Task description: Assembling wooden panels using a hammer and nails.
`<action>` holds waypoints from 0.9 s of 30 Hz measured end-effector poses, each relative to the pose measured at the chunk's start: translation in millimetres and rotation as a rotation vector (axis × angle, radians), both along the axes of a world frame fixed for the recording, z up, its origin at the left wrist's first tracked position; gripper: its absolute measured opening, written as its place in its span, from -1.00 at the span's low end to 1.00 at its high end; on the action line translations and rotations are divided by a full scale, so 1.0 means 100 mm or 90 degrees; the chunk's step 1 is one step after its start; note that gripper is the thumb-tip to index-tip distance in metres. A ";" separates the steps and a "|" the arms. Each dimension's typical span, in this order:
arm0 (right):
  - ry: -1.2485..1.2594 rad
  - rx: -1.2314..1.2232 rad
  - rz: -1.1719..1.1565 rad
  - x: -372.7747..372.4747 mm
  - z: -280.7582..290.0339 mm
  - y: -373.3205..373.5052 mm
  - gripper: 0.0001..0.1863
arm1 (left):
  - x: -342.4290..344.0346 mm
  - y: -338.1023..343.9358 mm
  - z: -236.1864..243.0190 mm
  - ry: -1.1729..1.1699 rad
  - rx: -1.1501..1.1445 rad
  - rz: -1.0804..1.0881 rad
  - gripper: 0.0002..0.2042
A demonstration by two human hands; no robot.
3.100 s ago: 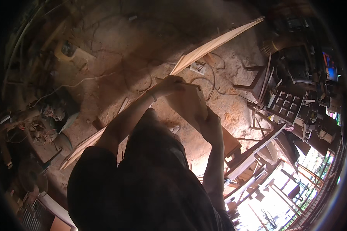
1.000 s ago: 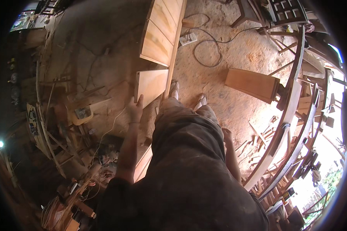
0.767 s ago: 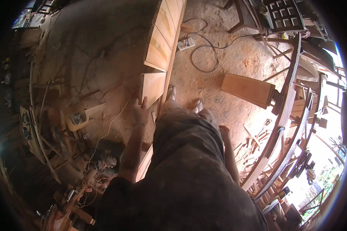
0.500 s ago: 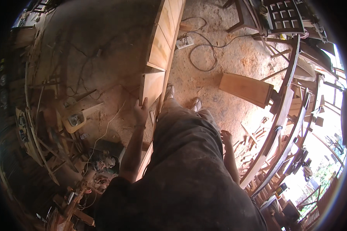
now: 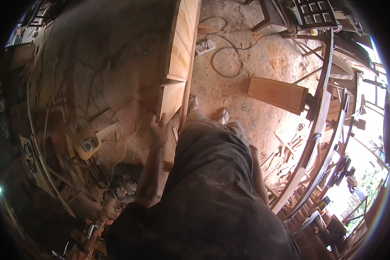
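A long pale wooden panel (image 5: 181, 56), framed and boarded, stands on edge in front of me and runs up to the top of the view. My left hand (image 5: 158, 128) rests flat against its near lower end, fingers apart on the wood. My right hand (image 5: 253, 150) hangs at my side, mostly hidden behind my dark dusty shirt; only its edge shows, and I cannot tell whether its fingers are closed. My two feet (image 5: 208, 110) stand on the dirt floor beside the panel's foot.
A white power strip (image 5: 204, 47) with a looping black cable lies on the sandy floor ahead. A wooden board (image 5: 276, 93) rests on a frame to the right. Curved wooden frames (image 5: 316, 130) stand at right. Scrap wood and a power tool (image 5: 87, 143) litter the left.
Three seconds ago both hands held the panel out ahead. Over the last second my left hand has stayed on the panel's lower end, and the view has barely shifted.
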State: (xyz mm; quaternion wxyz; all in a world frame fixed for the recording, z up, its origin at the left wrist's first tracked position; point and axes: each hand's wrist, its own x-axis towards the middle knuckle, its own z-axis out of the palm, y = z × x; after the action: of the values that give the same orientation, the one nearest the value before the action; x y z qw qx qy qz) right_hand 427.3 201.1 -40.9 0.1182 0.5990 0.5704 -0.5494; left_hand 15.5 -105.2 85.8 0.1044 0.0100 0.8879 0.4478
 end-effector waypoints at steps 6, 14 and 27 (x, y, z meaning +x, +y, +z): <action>0.012 0.054 0.044 -0.15 0.15 -0.10 -0.71 | -0.08 -0.05 0.01 -0.014 -0.011 -0.031 -0.59; 0.025 0.021 -0.022 -0.01 -0.14 -0.04 -0.69 | -0.25 -0.07 -0.03 0.014 -0.041 -0.054 -0.60; 0.042 0.046 0.020 0.02 -0.17 -0.01 -0.72 | -0.19 0.25 -0.37 -0.078 0.012 -0.014 -0.57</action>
State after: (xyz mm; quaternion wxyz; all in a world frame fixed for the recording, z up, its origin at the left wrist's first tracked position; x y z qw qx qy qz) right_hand 429.8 200.2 -57.9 0.0860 0.5754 0.6027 -0.5462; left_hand -3.8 -80.4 48.6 0.1633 -0.0069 0.8756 0.4546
